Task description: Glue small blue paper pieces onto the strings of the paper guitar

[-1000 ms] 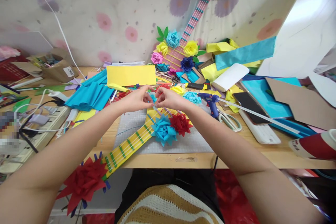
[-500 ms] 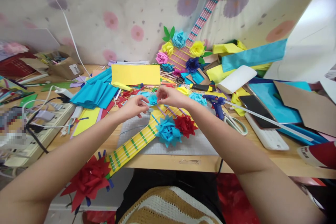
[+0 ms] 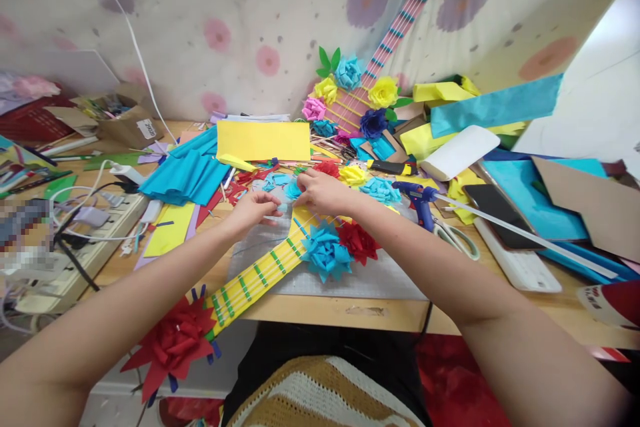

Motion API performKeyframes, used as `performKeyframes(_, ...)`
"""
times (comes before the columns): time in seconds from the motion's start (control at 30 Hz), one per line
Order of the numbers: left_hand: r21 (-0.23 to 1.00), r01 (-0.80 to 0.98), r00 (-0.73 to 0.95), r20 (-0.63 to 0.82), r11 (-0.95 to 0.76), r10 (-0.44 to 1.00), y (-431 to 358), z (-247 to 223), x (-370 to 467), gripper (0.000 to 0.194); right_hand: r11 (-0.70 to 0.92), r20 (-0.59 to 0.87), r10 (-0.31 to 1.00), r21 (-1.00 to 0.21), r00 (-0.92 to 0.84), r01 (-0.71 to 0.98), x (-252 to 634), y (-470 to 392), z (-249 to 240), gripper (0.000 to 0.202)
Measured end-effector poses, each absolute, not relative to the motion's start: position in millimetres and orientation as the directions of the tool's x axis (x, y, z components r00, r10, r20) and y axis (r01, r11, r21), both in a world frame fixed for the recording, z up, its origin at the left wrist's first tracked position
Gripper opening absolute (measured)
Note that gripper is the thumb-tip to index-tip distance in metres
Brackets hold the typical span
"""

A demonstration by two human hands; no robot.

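A yellow paper guitar (image 3: 260, 280) with green frets and white strings lies at a slant on a grey mat (image 3: 390, 280). A large blue paper flower (image 3: 327, 250) and a red paper flower (image 3: 358, 242) sit on its body, and a big red flower (image 3: 173, 340) on its head end. My right hand (image 3: 325, 193) is closed at the guitar's far side, fingertips on a small blue paper flower (image 3: 293, 189), partly hidden. Just left of it, my left hand (image 3: 255, 213) hovers with loosely curved fingers apart; nothing shows in them.
Right of my right hand are a blue glue gun (image 3: 420, 200) with a long glue stick, scissors (image 3: 457, 240) and a phone (image 3: 500, 213). Blue crepe paper (image 3: 185, 170) and a power strip (image 3: 80, 260) lie left. A pink paper guitar (image 3: 385, 53) leans at the back.
My left hand has drawn back slightly from the small blue flower. My right hand has lowered and turned over it. The view has shifted a little.
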State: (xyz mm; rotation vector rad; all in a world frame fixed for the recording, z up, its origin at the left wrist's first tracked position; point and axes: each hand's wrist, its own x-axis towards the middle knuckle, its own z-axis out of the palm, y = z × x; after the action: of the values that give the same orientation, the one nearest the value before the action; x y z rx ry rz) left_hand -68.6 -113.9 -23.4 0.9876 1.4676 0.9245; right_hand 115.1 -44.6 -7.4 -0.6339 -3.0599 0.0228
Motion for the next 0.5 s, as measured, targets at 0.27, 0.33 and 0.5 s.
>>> performKeyframes(0.27,0.893,-0.051,-0.057,-0.449,0.447,0.892,-112,-24,-64,0.017,0.917,0.066,0.389,0.064,-0.919,0.393,118,-33,-14,0.037)
performKeyframes(0.33,0.882,-0.058,-0.07,-0.47,0.467,0.88,-112,-25,-62,0.021,0.917,0.075,0.392,0.044,-0.917,0.395,121,-32,-14,0.037)
performKeyframes(0.5,0.881,-0.099,-0.115,-0.472,0.463,0.874,-106,-29,-55,0.016,0.902,0.109,0.429,-0.005,-0.896,0.431,122,-34,-14,0.033)
